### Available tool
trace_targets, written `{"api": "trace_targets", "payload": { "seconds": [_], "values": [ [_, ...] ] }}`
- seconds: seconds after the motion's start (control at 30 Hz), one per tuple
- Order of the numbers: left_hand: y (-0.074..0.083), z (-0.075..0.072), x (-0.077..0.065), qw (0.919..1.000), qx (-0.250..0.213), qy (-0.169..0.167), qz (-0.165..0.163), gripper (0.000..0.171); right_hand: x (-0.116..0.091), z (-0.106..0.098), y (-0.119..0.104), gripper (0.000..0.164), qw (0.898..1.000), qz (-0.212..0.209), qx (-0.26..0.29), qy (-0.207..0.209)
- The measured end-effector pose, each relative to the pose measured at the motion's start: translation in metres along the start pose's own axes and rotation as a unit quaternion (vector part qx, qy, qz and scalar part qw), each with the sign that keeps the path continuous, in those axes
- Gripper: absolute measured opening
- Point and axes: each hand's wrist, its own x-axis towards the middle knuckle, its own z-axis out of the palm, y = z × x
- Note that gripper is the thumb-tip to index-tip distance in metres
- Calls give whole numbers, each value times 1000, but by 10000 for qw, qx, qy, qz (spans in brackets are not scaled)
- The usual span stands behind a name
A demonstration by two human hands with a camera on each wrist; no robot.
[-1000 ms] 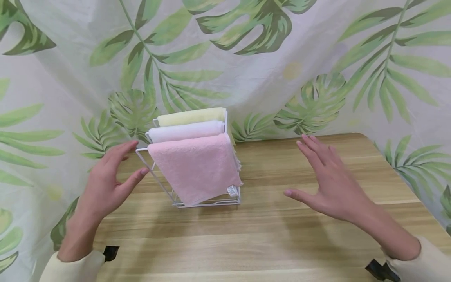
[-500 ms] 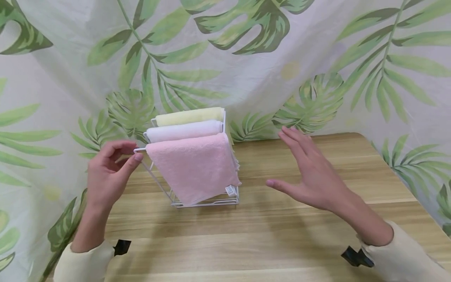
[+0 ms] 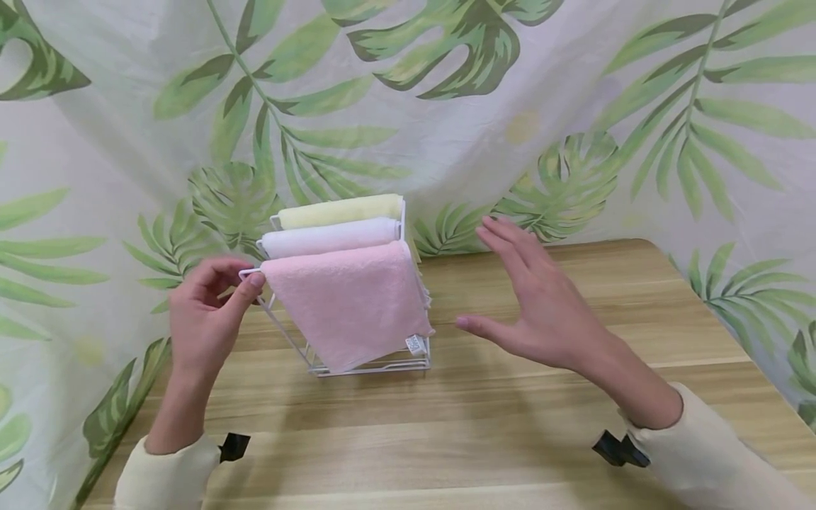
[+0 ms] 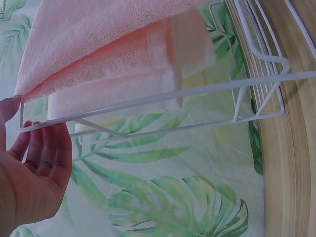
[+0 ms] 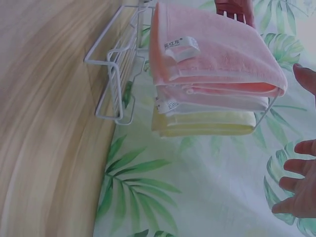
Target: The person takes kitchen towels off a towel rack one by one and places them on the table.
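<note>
Pink towel point(image 3: 344, 304) drapes over the near bar of the white rack point(image 4: 271, 79), at left on the wooden table point(image 3: 408, 453); I have the left hand point(image 3: 207, 304) pinching the rack's near left corner, likely to steady it, the right hand point(image 3: 548, 312) wide, empty, apart at right

The pink towel point(image 3: 347, 304) is matt terry cloth, its looped pile plainly rough; the white towel point(image 3: 331, 238) and yellow towel point(image 3: 341, 211) behind it look like soft, dull cloth too. The wire rack point(image 4: 247, 83) has a smooth white finish, probably coated metal, though from here I can't swear to it. A smooth fabric label point(image 3: 416, 345) hangs off the pink towel. The tabletop point(image 3: 395, 439) shows smooth, satiny wood grain, and the leaf-printed backdrop point(image 3: 433, 142) is thin cloth with a faint sheen.
</note>
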Motion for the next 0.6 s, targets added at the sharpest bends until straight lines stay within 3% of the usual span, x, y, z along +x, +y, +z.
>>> {"api": "trace_targets", "payload": {
  "seconds": [0.47, 0.6],
  "values": [
    [-9, 5, -1, 9979, -329, 412, 380, 15, 18, 4, -12, 105, 9995, -163, 249, 40],
    [-7, 7, -2, 9982, -180, 400, 417, 18, 23, 7, -16, 102, 9988, -239, 428, 11]
  ]
}}
